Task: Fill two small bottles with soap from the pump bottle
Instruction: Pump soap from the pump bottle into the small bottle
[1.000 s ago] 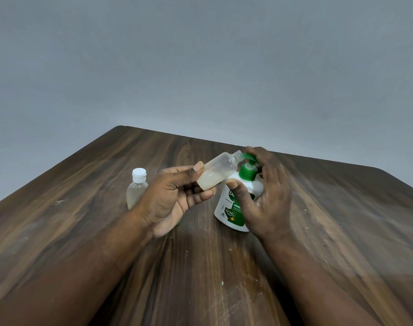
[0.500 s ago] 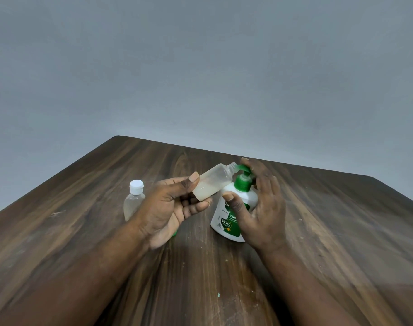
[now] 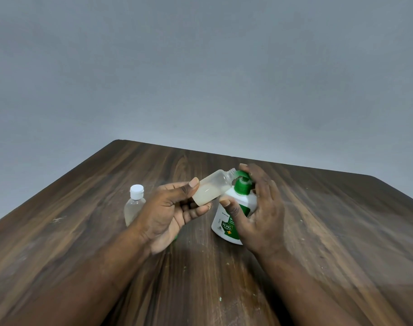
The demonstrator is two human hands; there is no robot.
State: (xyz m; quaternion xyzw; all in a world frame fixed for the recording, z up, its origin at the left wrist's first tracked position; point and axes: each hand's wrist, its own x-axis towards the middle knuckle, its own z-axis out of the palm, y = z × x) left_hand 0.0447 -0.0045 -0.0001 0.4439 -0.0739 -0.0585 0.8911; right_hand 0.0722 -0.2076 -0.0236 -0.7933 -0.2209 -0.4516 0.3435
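So that soap lands inside, our left grip (image 3: 167,215) pinches the bottle (image 3: 212,188) tilted, mouth at the spout (image 3: 239,173); our right grip (image 3: 259,212) wraps the pump (image 3: 225,225), toward the tabletop's (image 3: 323,222) far edge, to press.

Table (image 3: 318,231) dark wood-grain, scuffed (pale flecks); small bottle (image 3: 212,189) translucent plastic; pump bottle (image 3: 224,222) glossy plastic.

Small clear plastic bottles: 2, being one uncapped bottle (image 3: 212,189) holding some pale liquid and one capped bottle (image 3: 133,208).
White cap (image 3: 137,191): 1, on the capped bottle.
Pump bottle (image 3: 226,222): 1, white with a green label.
Green pump head (image 3: 242,187): 1.
Hands: 2, left hand (image 3: 167,212) and right hand (image 3: 259,212).
Wooden tabletop (image 3: 318,231): 1.
Green item (image 3: 176,236): 1, mostly hidden under the left hand, kind unclear.
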